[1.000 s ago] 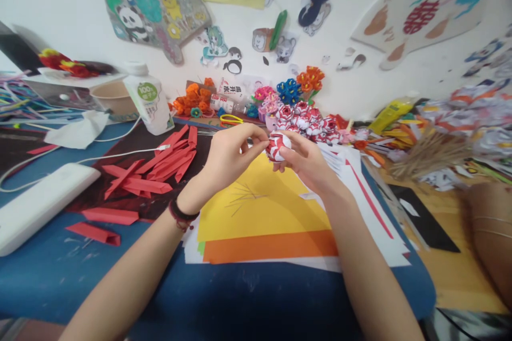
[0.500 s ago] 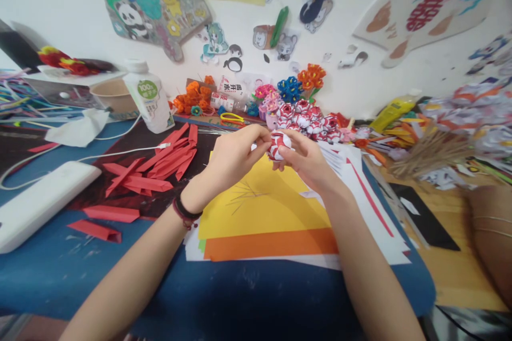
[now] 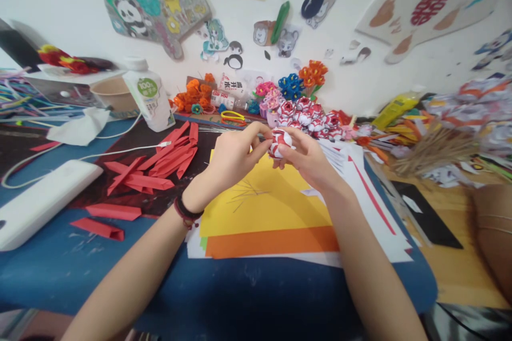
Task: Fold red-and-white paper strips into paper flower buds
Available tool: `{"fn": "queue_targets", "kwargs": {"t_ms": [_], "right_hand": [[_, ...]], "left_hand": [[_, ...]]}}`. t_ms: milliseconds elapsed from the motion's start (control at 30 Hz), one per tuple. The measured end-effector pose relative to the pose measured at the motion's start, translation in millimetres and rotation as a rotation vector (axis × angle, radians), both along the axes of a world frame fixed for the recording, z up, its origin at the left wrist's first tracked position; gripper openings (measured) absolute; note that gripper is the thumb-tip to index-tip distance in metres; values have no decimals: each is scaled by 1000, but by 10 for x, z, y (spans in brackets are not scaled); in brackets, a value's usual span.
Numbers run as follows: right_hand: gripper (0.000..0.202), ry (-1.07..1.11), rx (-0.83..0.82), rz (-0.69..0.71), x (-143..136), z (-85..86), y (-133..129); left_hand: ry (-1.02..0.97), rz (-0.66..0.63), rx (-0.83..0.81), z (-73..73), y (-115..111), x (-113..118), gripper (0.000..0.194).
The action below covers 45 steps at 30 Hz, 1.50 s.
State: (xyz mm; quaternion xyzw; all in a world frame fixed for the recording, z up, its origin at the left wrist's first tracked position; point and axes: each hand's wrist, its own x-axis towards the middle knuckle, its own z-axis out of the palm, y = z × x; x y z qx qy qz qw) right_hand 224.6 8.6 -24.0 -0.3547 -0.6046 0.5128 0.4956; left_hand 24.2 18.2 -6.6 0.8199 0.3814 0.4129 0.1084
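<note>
A red-and-white folded paper flower [image 3: 280, 144] is held up over the yellow paper [image 3: 264, 208]. My right hand [image 3: 306, 154] wraps round it from the right, thumb across its front and fingers behind. From the left, my left hand [image 3: 240, 152] pinches at the flower's edge with thumb and fingertips; the exact spot between them is hidden. Several thin wires [image 3: 248, 192] lie on the yellow sheet below. Behind my hands sits a cluster of similar red-and-white paper flowers [image 3: 308, 117].
Folded red paper strips [image 3: 160, 160] lie left, near a white power strip [image 3: 48, 205] and a white bottle [image 3: 148, 96]. Yellow-handled scissors [image 3: 232, 118] rest at the back. Brown paper-wrapped sticks [image 3: 436, 152] lie right. Another person's arm [image 3: 494, 229] shows at the right edge.
Both hands stay at the flower, which appears slightly turned in the fingers. The view has shifted a little.
</note>
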Motion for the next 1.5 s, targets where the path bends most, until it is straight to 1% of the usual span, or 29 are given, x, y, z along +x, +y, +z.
{"fn": "queue_targets", "kwargs": {"t_ms": [367, 567, 667, 767, 867, 1033, 1200, 1367, 1500], "right_hand": [[46, -20, 24, 14, 19, -18, -1], [47, -31, 13, 24, 28, -25, 4], [46, -21, 9, 25, 32, -31, 8], [44, 2, 7, 39, 34, -37, 12], [45, 20, -7, 51, 38, -39, 12], [44, 2, 9, 63, 50, -40, 14], [43, 13, 32, 82, 55, -40, 16], [57, -15, 37, 132, 73, 10, -12], [72, -27, 53, 152, 77, 43, -40]], "left_hand": [[-54, -85, -85, 29, 13, -19, 5], [-111, -170, -210, 59, 19, -19, 5], [-114, -212, -239, 69, 22, -31, 5], [-93, -249, -201, 81, 12, -43, 6], [-51, -259, -145, 91, -10, -44, 10], [10, -218, -57, 80, -32, -30, 8], [-1, -211, -5, 69, -47, -13, 6], [63, -152, 18, 68, -51, -19, 6], [51, -92, 66, 61, -40, -29, 8]]}}
